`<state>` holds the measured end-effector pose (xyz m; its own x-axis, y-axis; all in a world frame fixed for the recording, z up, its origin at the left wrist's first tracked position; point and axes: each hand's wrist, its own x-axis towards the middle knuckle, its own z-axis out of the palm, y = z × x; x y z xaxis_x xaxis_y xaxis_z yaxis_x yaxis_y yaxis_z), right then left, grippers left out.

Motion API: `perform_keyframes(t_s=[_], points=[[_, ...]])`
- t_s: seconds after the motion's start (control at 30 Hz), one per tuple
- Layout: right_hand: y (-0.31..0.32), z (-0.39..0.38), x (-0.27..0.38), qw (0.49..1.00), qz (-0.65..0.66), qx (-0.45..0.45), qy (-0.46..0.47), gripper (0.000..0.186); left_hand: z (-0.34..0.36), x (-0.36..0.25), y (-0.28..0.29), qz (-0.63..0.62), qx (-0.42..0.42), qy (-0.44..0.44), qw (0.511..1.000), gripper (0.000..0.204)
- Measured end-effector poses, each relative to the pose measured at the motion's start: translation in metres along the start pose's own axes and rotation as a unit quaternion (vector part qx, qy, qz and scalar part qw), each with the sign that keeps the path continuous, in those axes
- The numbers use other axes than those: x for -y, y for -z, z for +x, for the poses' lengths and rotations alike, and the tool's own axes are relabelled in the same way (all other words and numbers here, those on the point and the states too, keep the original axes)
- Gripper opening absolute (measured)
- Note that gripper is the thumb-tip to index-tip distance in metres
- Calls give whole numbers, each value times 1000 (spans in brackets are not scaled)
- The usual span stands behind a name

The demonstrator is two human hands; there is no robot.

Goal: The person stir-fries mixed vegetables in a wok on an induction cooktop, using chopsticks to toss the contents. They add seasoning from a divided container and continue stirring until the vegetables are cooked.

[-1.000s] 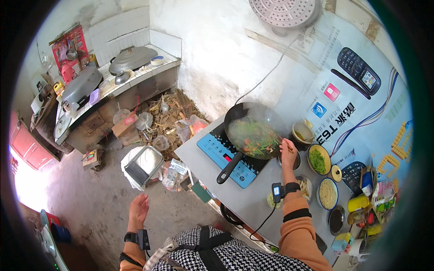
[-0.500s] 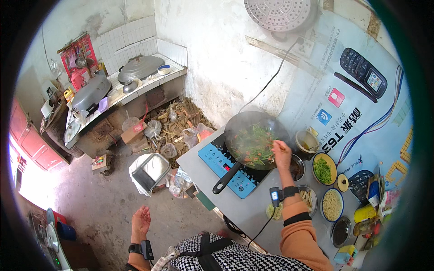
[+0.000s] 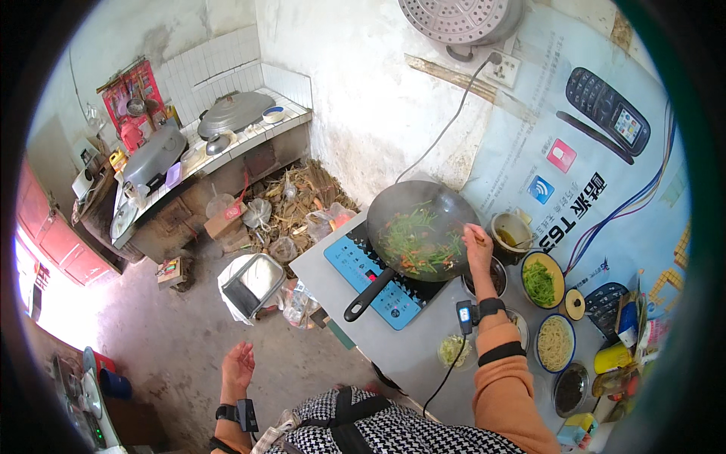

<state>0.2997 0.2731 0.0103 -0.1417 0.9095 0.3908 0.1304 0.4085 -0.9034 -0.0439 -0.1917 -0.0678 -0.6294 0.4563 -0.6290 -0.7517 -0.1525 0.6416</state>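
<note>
So the wok (image 3: pixel 457 204) is dark metal, fairly matt inside, and its handle (image 3: pixel 369 295) looks like smooth black plastic. The cooker (image 3: pixel 397 306) under it has a slick, glassy top. Grey tabletop (image 3: pixel 416 352) is smooth with a dull sheen. The big sheet (image 3: pixel 522 129) on the right wall looks like shiny printed plastic or paper, can't tell which. Far wall (image 3: pixel 344 98): rough plaster. Glazed tiles (image 3: pixel 283 85) far left, rough, concrete-looking floor (image 3: pixel 181 325), soft matt cloth sleeve (image 3: pixel 503 393) near right.
</note>
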Motion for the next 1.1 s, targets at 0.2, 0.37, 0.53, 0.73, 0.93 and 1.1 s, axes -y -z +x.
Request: perform_keyframes(t_s=[0.2,0.37,0.53,0.73,0.93,1.1], points=[[-19,0,6,984,26,153,-85,26,-5,-2,7,14,2,-16,1000,18],[-18,1,19,999,-37,35,13,26,-12,-1,11,11,-9,-16,1000,16],[-8,-5,31,992,2,96,-87,22,-10,-1,13,1,-5,-22,1000,19],[38,5,48,992,-10,-21,-122,13,-5,-1,19,3,-6,-18,1000,21],[63,5,57,987,-2,-35,-160,11,0,-1,17,-1,-7,-6,1000,21],[71,0,58,986,37,-6,-165,13,3,0,20,-7,-14,-7,1000,19]])
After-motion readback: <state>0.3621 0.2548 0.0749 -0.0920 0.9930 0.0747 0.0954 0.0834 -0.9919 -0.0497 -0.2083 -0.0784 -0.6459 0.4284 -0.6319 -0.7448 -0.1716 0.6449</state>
